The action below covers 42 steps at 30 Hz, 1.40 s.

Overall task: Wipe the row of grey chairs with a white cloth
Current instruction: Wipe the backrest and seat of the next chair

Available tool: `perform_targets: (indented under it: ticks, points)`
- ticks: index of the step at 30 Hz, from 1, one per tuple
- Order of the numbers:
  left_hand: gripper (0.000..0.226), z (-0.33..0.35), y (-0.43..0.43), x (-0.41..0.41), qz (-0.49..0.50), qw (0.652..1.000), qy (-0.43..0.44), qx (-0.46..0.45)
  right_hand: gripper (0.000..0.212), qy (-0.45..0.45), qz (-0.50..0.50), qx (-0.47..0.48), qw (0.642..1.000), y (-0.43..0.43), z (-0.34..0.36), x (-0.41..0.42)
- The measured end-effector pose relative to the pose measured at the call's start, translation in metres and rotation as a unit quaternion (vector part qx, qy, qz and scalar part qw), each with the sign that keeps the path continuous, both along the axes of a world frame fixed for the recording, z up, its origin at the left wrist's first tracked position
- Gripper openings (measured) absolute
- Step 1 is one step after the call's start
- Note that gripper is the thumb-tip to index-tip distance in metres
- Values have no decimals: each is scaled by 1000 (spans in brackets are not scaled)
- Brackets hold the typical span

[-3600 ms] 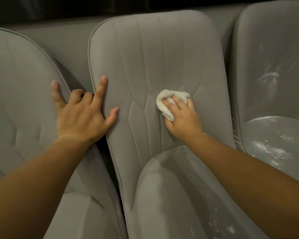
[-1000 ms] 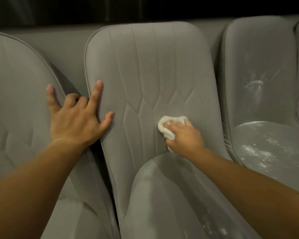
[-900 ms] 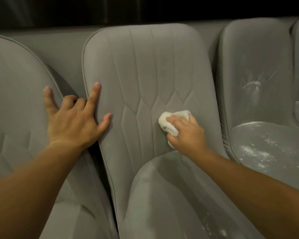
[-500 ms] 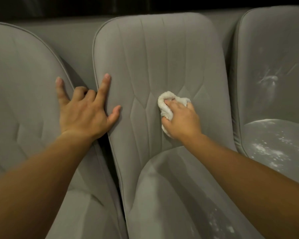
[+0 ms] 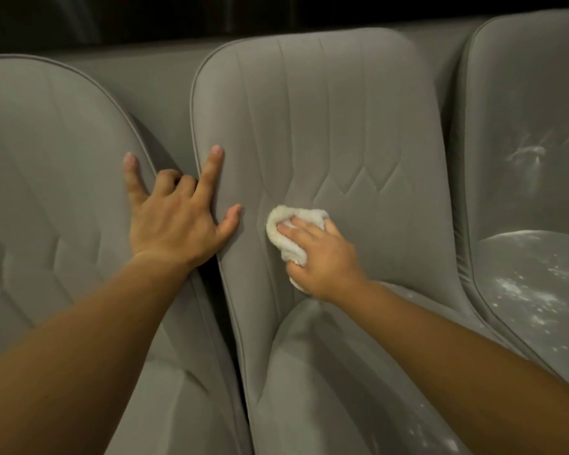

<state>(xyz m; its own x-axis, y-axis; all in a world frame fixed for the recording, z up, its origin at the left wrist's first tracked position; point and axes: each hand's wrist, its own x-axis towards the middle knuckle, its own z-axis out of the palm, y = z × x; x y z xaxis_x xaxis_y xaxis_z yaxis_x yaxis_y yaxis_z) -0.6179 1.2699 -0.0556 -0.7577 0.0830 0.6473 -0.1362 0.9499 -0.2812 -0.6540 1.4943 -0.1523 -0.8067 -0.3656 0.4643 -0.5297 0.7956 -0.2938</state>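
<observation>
My right hand (image 5: 322, 257) grips a small crumpled white cloth (image 5: 284, 238). My fingers are curled over the wad and press it against the lower backrest of the middle grey upholstered chair (image 5: 342, 119). It sits just below the zigzag stitching and just above where the backrest meets the grey seat cushion (image 5: 326, 372). The cloth bulges out past my fingertips to the left, and a little of it shows under the heel of my palm.

My left hand (image 5: 174, 224) holds nothing. It is spread across the dark gap between two chairs. The index finger and thumb lie straight on the piped left edge of the middle chair's backrest. The little finger lies on the right edge of the left grey upholstered chair (image 5: 46, 165), and the two middle fingers are bent down into the gap.

The right grey upholstered chair (image 5: 519, 103) stands close beside the middle one. Its backrest bears a pale whitish smear (image 5: 528, 152), and its seat is scattered with white powdery specks (image 5: 523, 290). A few more such flecks (image 5: 421, 435) lie on the front right part of the middle chair's seat, beside my forearm. Behind the backrests runs a plain grey surface (image 5: 151, 80), with darkness above it.
</observation>
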Motion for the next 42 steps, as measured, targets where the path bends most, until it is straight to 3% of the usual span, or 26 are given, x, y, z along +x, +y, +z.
perform_targets:
  ticks: [5,9,14,19,27,31,38,42]
  points:
    - [86,1,0,3,3,1000,4,0,38,-157,-42,87,983,53,-4,37]
    - [86,-1,2,4,-17,1000,8,11,44,-190,-75,42,978,90,-9,64]
    - [85,-2,-1,1,-21,1000,14,3,51,-246,46,114,961,80,-30,112]
    - [84,-3,-1,3,-22,1000,9,3,67,-225,107,206,946,31,-76,150]
    - [85,-13,5,21,-24,998,-35,42,50,-176,22,120,977,22,-98,144]
    - [86,-44,-9,46,-13,995,-97,14,45,-166,2,130,978,15,-101,130]
    - [83,-152,-19,143,16,974,-165,154,41,-156,-39,123,979,2,-100,105]
    - [103,-199,-14,195,137,912,-228,312,38,-142,-58,122,981,-6,-105,101]
